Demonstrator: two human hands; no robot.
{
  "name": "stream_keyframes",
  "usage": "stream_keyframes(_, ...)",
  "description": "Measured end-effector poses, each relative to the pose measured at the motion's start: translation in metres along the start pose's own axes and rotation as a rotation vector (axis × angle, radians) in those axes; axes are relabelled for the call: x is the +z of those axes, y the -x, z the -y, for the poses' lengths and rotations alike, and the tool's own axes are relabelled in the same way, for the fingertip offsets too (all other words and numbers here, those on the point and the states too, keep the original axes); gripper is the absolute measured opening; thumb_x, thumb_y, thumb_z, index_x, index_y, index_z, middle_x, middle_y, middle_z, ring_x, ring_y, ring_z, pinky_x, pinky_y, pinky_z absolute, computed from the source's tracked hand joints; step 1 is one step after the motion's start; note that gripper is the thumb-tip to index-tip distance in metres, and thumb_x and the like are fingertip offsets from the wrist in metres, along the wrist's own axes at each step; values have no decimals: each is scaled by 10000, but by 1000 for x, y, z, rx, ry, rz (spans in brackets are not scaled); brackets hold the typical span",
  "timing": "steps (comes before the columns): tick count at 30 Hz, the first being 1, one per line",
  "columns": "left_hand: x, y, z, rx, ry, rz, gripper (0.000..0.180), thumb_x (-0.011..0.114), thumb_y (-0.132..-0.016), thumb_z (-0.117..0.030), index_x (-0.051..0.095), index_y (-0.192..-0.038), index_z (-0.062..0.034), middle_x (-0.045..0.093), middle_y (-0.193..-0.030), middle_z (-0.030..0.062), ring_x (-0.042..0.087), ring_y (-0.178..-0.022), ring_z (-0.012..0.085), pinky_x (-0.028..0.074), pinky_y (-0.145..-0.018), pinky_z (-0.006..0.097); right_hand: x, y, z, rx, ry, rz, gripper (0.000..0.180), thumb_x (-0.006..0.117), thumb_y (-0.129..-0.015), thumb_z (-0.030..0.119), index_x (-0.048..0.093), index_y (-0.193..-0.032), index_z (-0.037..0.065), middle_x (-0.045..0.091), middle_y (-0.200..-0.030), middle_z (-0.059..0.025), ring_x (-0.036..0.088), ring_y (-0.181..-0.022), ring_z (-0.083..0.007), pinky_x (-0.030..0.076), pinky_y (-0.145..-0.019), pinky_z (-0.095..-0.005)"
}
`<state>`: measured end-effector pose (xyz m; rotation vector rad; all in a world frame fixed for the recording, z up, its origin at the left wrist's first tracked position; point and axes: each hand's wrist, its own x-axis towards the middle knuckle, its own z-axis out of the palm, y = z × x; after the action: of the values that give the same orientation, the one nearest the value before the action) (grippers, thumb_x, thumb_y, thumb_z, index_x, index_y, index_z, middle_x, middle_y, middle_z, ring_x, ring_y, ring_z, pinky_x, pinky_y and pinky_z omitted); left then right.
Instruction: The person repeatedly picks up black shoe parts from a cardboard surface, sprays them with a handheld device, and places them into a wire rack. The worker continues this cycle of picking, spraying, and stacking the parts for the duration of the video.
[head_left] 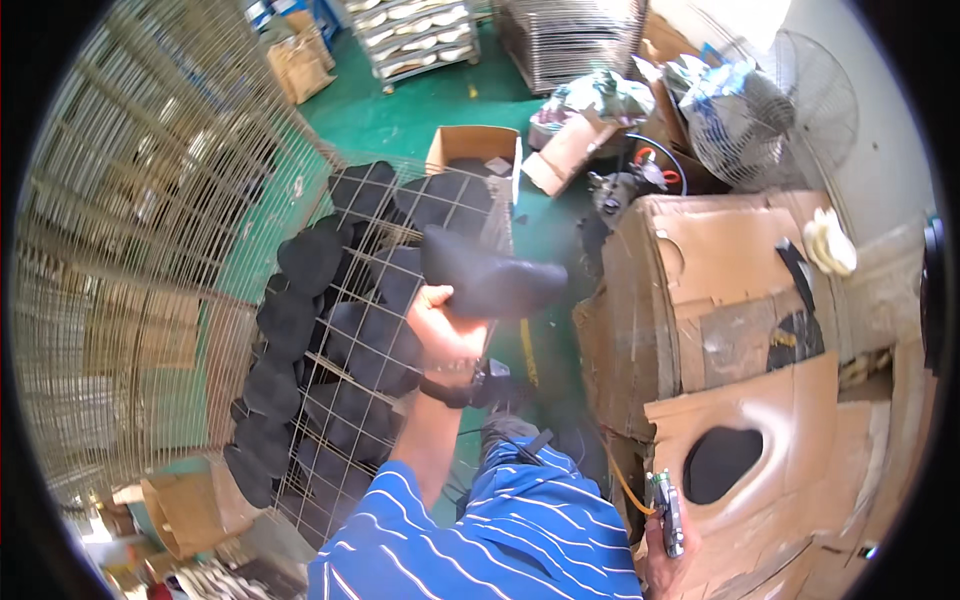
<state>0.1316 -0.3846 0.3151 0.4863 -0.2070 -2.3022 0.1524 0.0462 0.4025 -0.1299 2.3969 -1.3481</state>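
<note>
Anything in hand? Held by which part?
Left hand: dark curved piece, by its lower edge, toward its left end. Right hand: small metallic tool; exact grip unclear.

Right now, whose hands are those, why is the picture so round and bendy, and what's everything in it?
These are a person's own bare hands. A camera on the person's head looks down, and its very wide lens bends straight edges.

The left hand holds a curved dark pad. The right hand holds a small metal tool, with an orange hose by it. Between them is the person's striped shirt.

More dark pads show among the wires of a rack. On the right is cardboard with a dark oval; I can't tell if that's a pad or a hole.
</note>
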Motion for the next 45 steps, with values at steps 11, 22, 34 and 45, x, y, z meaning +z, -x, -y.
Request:
stream_keyframes(11,-54,-279,-197,502,42,-305,131,580,-662,-85,614,-788,-101,670,-858,50,655,-796,288,550,-805,437,64,-53,66,148,124,118,461,664,-971,84,586,-1423,39,706,-1127,-108,644,-934,-151,511,-817,-269)
stream_keyframes(22,-202,-351,-255,509,-409,-986,414,747,-874,-229,637,-1140,68,685,-1055,193,703,-871,326,634,-762,494,95,-58,68,309,140,130,455,667,-972,134,594,-1408,26,701,-1066,-110,637,-910,-156,523,-768,-298)
stream_keyframes(34,-250,-344,-198,864,-1283,-1152,955,835,-775,-337,345,-1502,43,617,-1243,258,590,-1159,431,477,-994,510,82,-21,46,309,100,49,462,584,-1005,129,545,-1450,10,683,-1188,-167,627,-1042,-228,488,-911,-353)
stream_keyframes(45,-160,-140,66,-19,-1135,132,434,676,-969,-68,549,-1376,10,662,-1061,79,627,-800,137,539,-691,280,13,41,-14,247,15,-377,518,718,-849,9,614,-1356,-23,729,-1001,-172,696,-856,-202,538,-790,-326)
